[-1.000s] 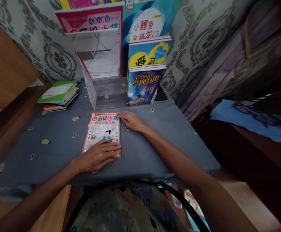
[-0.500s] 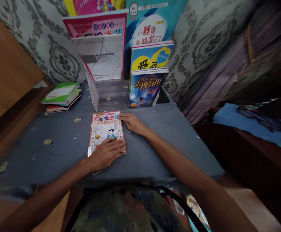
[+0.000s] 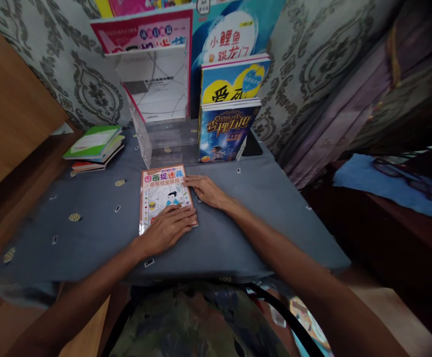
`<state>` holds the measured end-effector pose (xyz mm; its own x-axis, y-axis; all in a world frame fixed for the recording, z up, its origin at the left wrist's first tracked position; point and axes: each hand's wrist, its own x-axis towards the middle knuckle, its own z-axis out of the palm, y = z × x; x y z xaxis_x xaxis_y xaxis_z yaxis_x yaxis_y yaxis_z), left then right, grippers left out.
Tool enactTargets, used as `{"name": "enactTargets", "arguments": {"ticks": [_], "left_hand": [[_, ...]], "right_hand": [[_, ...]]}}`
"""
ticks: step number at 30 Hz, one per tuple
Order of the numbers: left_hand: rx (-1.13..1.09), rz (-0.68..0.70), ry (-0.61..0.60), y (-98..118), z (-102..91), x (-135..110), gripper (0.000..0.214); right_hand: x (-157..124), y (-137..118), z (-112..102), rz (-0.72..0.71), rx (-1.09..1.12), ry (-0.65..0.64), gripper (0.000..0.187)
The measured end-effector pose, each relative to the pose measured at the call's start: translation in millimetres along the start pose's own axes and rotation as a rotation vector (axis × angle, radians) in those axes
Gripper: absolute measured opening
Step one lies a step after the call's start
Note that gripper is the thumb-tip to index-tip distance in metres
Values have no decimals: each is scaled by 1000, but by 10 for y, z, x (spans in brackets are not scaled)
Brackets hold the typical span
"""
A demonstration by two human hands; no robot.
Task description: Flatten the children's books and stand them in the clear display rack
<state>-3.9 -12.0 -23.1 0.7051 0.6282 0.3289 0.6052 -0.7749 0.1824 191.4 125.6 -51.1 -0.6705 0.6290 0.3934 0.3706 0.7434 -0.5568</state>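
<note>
A closed picture book with an orange border and a drawn figure on its cover lies flat on the cloth-covered table. Across the book's lower part rests my left hand, palm down with fingers stretched out. My right hand touches the book's right edge near the top with its fingertips, its fingers extended and not wrapped round anything. The book's lower right portion is hidden under my left hand.
Behind the book stands a clear acrylic rack with several upright books, including a dark blue book at the right. A stack of thin books lies at the left. A dark flat object sits beside the rack.
The book has shifted slightly away from me and turned a little, with my left hand moving along on it. My right hand stays at its edge. The view has tilted slightly.
</note>
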Motion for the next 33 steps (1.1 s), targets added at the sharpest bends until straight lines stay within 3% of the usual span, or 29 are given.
{"name": "enactTargets", "arguments": {"ticks": [6, 10, 15, 20, 23, 28, 33], "left_hand": [[26, 25, 35, 4, 20, -10, 32], [58, 69, 54, -14, 45, -28, 32], [139, 109, 45, 96, 25, -19, 30], [329, -88, -173, 481, -54, -4, 36], [388, -195, -234, 665, -55, -30, 42], [327, -266, -163, 749, -6, -139, 47], [282, -315, -97, 735, -4, -323, 50]], "right_hand": [[-485, -289, -55, -19, 39, -21, 50], [-796, -531, -97, 40, 96, -21, 49], [-923, -678, -114, 73, 80, -46, 52], [-937, -724, -125, 88, -3, -87, 51], [-1005, -772, -118, 50, -53, -135, 56], [-1129, -827, -82, 27, -125, -186, 76], [-1141, -844, -67, 26, -195, -191, 79]]}}
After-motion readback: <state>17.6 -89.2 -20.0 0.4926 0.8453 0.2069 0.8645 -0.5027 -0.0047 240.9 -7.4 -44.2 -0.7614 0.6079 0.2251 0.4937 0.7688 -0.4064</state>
